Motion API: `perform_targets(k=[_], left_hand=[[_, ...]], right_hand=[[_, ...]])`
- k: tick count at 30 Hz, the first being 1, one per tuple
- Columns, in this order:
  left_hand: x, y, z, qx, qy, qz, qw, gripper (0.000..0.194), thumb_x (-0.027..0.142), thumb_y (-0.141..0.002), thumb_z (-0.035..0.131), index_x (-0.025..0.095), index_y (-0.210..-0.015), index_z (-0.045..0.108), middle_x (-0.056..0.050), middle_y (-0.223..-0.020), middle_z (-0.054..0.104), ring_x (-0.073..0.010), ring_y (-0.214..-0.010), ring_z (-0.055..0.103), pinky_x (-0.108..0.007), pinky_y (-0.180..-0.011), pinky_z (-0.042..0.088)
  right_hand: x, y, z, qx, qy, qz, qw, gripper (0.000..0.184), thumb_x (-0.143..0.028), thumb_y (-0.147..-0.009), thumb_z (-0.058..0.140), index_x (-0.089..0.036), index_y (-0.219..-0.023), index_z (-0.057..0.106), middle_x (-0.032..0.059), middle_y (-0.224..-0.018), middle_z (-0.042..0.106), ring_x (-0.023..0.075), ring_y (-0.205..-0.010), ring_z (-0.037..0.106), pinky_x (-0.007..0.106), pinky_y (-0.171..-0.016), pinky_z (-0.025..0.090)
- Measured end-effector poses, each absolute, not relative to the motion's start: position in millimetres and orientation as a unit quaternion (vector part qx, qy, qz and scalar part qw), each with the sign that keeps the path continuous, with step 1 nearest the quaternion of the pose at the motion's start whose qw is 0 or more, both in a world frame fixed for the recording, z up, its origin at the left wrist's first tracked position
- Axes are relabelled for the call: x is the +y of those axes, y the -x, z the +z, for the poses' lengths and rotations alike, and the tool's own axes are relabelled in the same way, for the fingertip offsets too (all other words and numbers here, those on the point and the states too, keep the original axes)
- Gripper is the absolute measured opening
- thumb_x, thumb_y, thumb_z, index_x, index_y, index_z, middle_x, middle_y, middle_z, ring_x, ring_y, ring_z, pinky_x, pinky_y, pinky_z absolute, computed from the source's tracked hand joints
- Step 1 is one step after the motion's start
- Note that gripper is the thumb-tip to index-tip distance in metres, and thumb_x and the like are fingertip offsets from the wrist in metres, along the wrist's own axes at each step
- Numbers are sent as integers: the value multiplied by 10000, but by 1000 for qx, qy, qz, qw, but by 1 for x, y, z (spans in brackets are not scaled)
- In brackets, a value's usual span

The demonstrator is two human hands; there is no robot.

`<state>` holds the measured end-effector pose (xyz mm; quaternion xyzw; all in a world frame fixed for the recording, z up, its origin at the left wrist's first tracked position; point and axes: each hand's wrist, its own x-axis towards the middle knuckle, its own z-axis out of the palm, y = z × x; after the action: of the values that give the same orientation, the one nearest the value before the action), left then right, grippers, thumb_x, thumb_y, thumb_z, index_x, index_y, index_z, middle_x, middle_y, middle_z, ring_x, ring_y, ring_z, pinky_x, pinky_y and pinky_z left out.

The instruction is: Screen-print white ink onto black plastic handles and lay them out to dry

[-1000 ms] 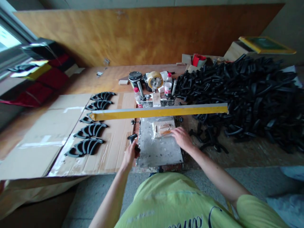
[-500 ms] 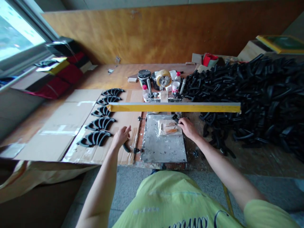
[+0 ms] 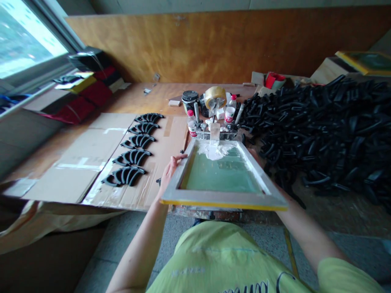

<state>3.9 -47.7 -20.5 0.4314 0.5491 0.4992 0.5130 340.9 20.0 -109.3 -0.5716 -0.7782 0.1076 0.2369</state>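
A screen printing frame [image 3: 226,195] with green mesh and pale rims is tilted down in front of me, joined to the clamp [image 3: 214,134] behind it. My left hand [image 3: 171,170] is at its left rim, with the fingers closed against the edge and the thumb side partly hidden. My right hand [image 3: 254,156] is mostly hidden behind the right rim, so its fingers do not show. Beside my left wrist a small black piece [image 3: 159,181] shows at the cardboard. White paste [image 3: 215,149] lies at the far end of the mesh.
Fanned groups of black curved parts [image 3: 126,176] lie in a column on the cardboard [image 3: 82,179]. A large heap of black parts [image 3: 330,130] covers the right side. Behind the clamp stand a tape roll [image 3: 215,97], a dark tub [image 3: 190,99] and red-capped bottles [image 3: 192,124].
The screen frame has swung down from edge-on to over the metal plate, hiding the plate. My left hand has moved up and right to its rim; my right hand is now mostly covered.
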Motion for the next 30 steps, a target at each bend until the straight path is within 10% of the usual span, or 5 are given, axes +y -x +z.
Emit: perform_targets(k=[7, 14, 30], left_hand=[[-75, 1, -113, 600, -404, 397, 565, 804, 534, -748, 663, 215, -1440, 407, -21, -819, 682, -150, -681, 620, -224, -592, 458], [-72, -2, -131, 611, -412, 386, 554, 675, 498, -775, 639, 207, -1366, 487, -21, -853, 691, -162, -763, 647, -237, -668, 481], [-73, -3, -127, 606, -380, 400, 573, 726, 527, -724, 674, 184, -1338, 499, -31, -806, 692, -160, -670, 636, -229, -576, 464]], right_hand=[[72, -281, -56, -802, 533, 19, 271, 523, -193, -806, 668, -158, -1305, 513, 142, -1326, 490, 274, -1204, 467, 397, -1018, 395], [53, -236, -68, -871, 477, 70, 91, 158, -59, -830, 517, -136, -899, 637, 107, -922, 650, 226, -915, 570, 320, -803, 427], [1, -263, -81, -921, 347, 93, 153, 164, -135, -854, 539, -176, -950, 666, 76, -913, 646, 221, -934, 550, 312, -791, 426]])
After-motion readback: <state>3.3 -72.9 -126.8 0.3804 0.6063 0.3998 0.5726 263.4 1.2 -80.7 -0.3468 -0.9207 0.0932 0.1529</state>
